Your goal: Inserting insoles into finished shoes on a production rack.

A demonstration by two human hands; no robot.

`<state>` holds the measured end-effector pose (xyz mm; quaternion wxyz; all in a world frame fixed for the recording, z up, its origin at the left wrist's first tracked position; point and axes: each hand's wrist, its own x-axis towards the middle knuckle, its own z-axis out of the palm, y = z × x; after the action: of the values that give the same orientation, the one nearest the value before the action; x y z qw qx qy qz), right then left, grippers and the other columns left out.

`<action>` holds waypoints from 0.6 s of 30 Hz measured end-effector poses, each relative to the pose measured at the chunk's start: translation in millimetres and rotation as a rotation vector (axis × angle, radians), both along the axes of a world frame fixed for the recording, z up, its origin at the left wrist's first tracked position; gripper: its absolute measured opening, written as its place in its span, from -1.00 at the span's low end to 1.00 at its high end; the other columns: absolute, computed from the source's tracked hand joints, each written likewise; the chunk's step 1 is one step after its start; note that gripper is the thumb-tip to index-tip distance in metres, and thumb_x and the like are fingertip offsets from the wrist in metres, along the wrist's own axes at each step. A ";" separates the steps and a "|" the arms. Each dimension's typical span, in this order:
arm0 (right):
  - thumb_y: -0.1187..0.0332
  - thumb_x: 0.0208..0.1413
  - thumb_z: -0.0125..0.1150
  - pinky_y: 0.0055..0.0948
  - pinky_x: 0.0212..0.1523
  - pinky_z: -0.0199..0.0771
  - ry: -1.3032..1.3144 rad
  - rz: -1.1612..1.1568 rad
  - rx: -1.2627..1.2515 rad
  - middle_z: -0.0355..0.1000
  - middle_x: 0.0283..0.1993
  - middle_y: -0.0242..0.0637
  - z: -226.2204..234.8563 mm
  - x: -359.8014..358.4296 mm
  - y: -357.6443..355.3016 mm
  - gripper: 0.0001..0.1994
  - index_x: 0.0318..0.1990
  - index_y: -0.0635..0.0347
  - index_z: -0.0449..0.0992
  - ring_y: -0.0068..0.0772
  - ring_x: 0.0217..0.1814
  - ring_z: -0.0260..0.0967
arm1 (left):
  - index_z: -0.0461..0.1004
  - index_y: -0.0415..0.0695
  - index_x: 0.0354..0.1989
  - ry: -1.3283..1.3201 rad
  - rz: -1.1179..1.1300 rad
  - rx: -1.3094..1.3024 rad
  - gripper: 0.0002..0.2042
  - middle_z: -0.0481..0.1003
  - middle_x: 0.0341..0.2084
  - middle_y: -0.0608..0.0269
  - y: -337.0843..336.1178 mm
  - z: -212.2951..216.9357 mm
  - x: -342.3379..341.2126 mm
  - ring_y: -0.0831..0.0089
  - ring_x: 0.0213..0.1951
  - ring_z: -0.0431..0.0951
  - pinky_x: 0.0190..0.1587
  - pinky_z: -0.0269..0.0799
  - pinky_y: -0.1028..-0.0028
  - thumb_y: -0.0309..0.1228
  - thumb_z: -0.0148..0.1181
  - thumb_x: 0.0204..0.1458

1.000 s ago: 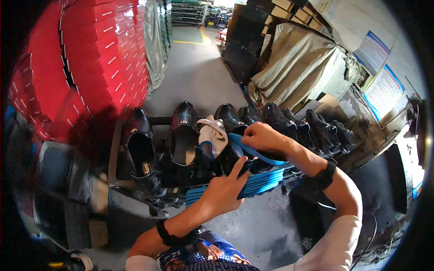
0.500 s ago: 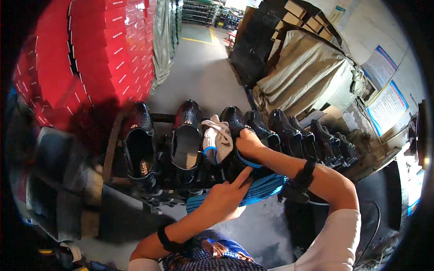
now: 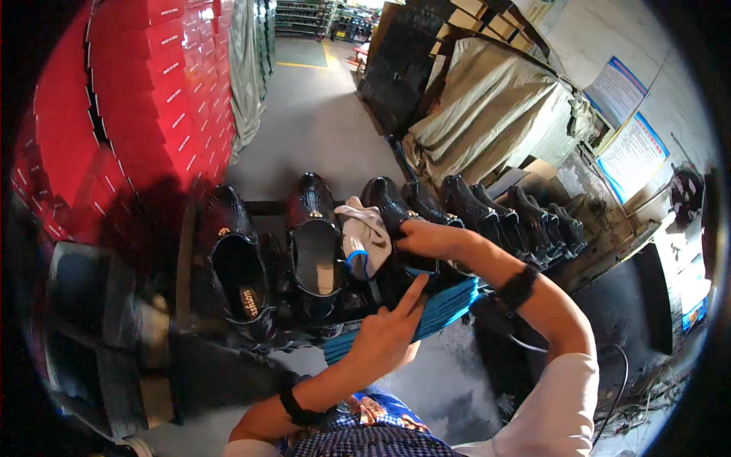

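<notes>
Left hand [image 3: 378,336] clutches stacked flat blue insoles [image 3: 451,306], right hand [image 3: 426,239] at the opening of a glossy black shoe [image 3: 382,198], its grip hidden.

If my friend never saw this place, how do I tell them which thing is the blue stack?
Find the row of shiny black shoes across the middle. Just on the near side, look at the person's left hand. The blue stack it holds is many thin, bright blue layers, unlike the black shoes beside it.
</notes>
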<state>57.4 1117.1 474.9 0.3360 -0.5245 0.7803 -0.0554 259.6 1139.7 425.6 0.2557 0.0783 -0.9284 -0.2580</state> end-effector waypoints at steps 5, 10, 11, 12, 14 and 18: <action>0.18 0.08 -0.13 -0.30 -0.22 0.34 0.174 0.206 -0.041 0.43 -0.41 -0.06 78.7 31.7 32.6 -0.63 -0.44 0.34 0.48 -0.16 -0.30 0.39 | 0.28 -0.18 -0.04 -0.054 -0.065 0.081 -0.40 -0.03 0.19 0.26 -2.3 2.0 2.7 0.23 -0.59 0.46 -0.53 0.43 0.34 -0.38 0.23 -0.42; 0.24 0.11 -0.20 -0.23 -0.34 0.30 0.472 0.557 -0.084 0.42 -0.47 -0.08 23.7 29.9 39.8 -0.70 -0.39 0.30 0.39 -0.08 -0.39 0.36 | 0.28 -0.16 -0.03 -0.040 -0.089 0.088 -0.40 -0.02 0.18 0.24 -6.2 -4.4 5.3 0.23 -0.56 0.47 -0.52 0.44 0.34 -0.38 0.24 -0.41; 0.33 0.05 -0.15 -0.24 -0.31 0.32 0.516 0.570 -0.083 0.42 -0.43 -0.03 18.9 29.1 34.6 -0.78 -0.38 0.29 0.39 -0.05 -0.35 0.36 | 0.28 -0.15 -0.03 -0.037 -0.068 0.096 -0.40 -0.02 0.18 0.23 -7.8 -5.2 3.8 0.23 -0.55 0.47 -0.52 0.44 0.35 -0.38 0.24 -0.41; 0.33 0.05 -0.15 -0.24 -0.31 0.32 0.516 0.571 -0.083 0.42 -0.43 -0.03 17.3 25.2 32.5 -0.78 -0.38 0.29 0.39 -0.05 -0.35 0.36 | 0.28 -0.15 -0.03 -0.037 -0.067 0.097 -0.40 -0.02 0.18 0.23 -8.9 -4.1 2.6 0.23 -0.55 0.47 -0.52 0.44 0.35 -0.38 0.24 -0.41; 0.36 0.03 -0.13 -0.26 -0.29 0.35 0.325 0.442 -0.060 0.42 -0.39 -0.01 18.2 15.0 27.0 -0.80 -0.37 0.30 0.40 -0.06 -0.32 0.37 | 0.29 -0.15 -0.03 -0.083 -0.110 0.062 -0.40 -0.01 0.18 0.21 -10.5 -0.7 1.5 0.23 -0.55 0.47 -0.53 0.44 0.37 -0.38 0.24 -0.41; 0.41 -0.13 -0.07 -0.26 -0.31 0.39 -0.093 0.036 0.019 0.41 -0.41 0.07 32.6 14.0 7.2 -0.79 -0.45 0.34 0.48 -0.01 -0.34 0.40 | 0.29 -0.14 -0.04 -0.028 -0.140 0.100 -0.40 -0.02 0.19 0.21 -14.3 -5.7 1.8 0.24 -0.56 0.46 -0.54 0.44 0.39 -0.39 0.24 -0.43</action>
<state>71.5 1124.4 507.4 0.3778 -0.5320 0.7549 -0.0663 261.4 1125.4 419.8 0.2197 0.0296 -0.9211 -0.3201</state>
